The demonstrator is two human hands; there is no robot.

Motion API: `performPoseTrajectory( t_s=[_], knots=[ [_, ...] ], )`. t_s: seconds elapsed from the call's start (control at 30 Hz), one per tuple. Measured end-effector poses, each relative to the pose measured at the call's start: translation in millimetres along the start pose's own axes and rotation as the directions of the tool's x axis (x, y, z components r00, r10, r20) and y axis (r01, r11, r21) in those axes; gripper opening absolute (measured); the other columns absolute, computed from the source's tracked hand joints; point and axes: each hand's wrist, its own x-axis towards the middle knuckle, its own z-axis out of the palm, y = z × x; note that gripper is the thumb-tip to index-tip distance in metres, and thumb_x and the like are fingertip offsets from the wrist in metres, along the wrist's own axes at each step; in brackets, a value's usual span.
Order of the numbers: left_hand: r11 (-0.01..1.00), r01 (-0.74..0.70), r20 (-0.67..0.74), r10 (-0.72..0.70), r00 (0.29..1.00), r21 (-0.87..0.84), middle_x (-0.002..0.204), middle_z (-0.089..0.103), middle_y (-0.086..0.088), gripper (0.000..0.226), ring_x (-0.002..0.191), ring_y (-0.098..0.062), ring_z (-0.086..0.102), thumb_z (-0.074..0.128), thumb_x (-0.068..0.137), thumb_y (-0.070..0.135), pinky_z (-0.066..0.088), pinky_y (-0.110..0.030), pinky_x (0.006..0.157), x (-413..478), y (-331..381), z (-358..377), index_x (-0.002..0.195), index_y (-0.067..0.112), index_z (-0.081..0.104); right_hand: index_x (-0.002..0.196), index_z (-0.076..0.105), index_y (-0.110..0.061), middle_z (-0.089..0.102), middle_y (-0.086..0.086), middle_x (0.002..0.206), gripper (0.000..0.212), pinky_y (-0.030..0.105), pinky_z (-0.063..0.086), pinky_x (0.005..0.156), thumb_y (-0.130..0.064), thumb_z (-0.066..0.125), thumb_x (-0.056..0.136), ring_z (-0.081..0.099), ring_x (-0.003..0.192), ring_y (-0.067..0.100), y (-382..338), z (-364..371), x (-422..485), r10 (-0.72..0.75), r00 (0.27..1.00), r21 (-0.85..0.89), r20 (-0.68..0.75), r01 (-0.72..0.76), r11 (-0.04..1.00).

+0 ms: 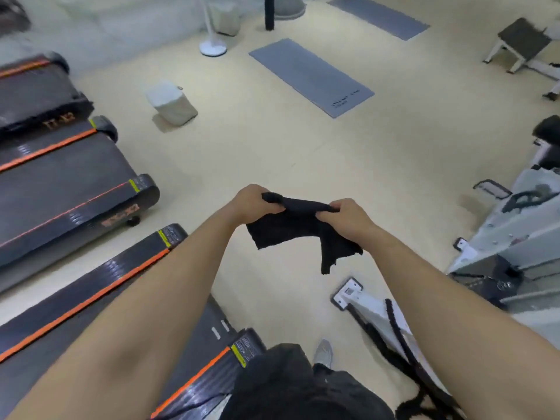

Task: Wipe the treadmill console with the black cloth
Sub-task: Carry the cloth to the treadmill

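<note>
Dark clothing [291, 386] fills the bottom edge, with one pale shoe [323, 353] on the floor beside it. Both bare forearms reach out from there, and between them hangs the cloth [298, 230], held in mid-air over the floor [272, 140]. Left hand [253, 204] is clenched on one bunched top corner, right hand [345, 215] on the other, so the cloth sags between them with a ragged tail dangling lower right. Treadmill decks [69, 189] with orange stripes line the left side (no console is in view, so wiping has not begun, I'd judge). White machine frames [512, 234] stand to the right; further off lie grey mats [312, 75], a pale bag [171, 103] and a fan base [213, 50].

Risk, as I see it: the cloth is twisted rather than folded flat, so it may smear instead of wiping, and the loose tail could snag on console buttons.
</note>
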Motion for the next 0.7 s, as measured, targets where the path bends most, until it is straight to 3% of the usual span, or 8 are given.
performPoseTrajectory(
  t_s=[0.17,0.3,0.37,0.47,0.63,0.7],
  knots=[
    [0.986,0.151,-0.291,-0.163,0.943,-0.063,0.067,0.059,0.0,0.028,0.063,-0.017,0.054,0.07,0.085,0.034,0.039,-0.028,0.056,8,-24,-47,0.071,0.012,0.059,0.093,0.064,-0.005,0.065,0.007,0.084,0.018,0.036,0.049,0.073,-0.018,0.056,0.084,0.061,0.08,0.025,-74,13,74,-0.148,0.961,-0.07,0.232,0.168,0.983],
    [0.957,0.252,-0.461,-0.289,0.839,-0.142,0.07,0.057,-0.003,0.028,0.066,-0.021,0.052,0.067,0.088,0.028,0.038,-0.032,0.059,-1,-66,-88,0.069,0.012,0.055,0.087,0.059,-0.012,0.056,0.009,0.073,0.011,0.034,0.044,0.06,-0.011,0.05,0.079,0.053,0.066,0.028,-140,57,115,-0.22,0.888,-0.137,0.403,0.297,0.945],
    [0.933,0.298,-0.507,-0.359,0.783,-0.199,0.073,0.059,-0.003,0.025,0.072,-0.023,0.055,0.068,0.088,0.024,0.037,-0.032,0.06,-8,-95,-108,0.068,0.015,0.055,0.091,0.062,-0.017,0.059,0.009,0.074,0.019,0.034,0.045,0.059,-0.012,0.049,0.078,0.054,0.064,0.028,-173,86,132,-0.25,0.841,-0.14,0.48,0.355,0.924],
    [0.887,0.334,-0.563,-0.461,0.686,-0.32,0.073,0.061,-0.003,0.018,0.077,-0.025,0.059,0.069,0.084,0.015,0.04,-0.032,0.064,-17,-141,-140,0.071,0.011,0.057,0.096,0.068,-0.017,0.066,0.005,0.085,0.021,0.033,0.049,0.07,-0.013,0.053,0.08,0.061,0.077,0.024,-222,142,158,-0.31,0.76,-0.143,0.571,0.464,0.874],
    [0.804,0.359,-0.605,-0.593,0.531,-0.473,0.068,0.058,0.0,0.026,0.071,-0.023,0.055,0.068,0.08,0.008,0.039,-0.03,0.063,-43,-208,-193,0.063,0.023,0.055,0.099,0.066,0.004,0.056,0.007,0.08,0.024,0.031,0.039,0.067,-0.01,0.058,0.081,0.052,0.074,0.022,-307,242,177,-0.343,0.629,-0.194,0.698,0.627,0.754],
    [0.767,0.359,-0.619,-0.642,0.453,-0.532,0.065,0.055,0.002,0.024,0.069,-0.021,0.052,0.067,0.079,0.006,0.038,-0.03,0.058,-64,-228,-207,0.064,0.019,0.053,0.101,0.065,0.005,0.056,0.009,0.08,0.025,0.031,0.039,0.066,-0.01,0.06,0.082,0.05,0.073,0.021,-337,281,171,-0.337,0.564,-0.201,0.754,0.686,0.699]
  ],
)
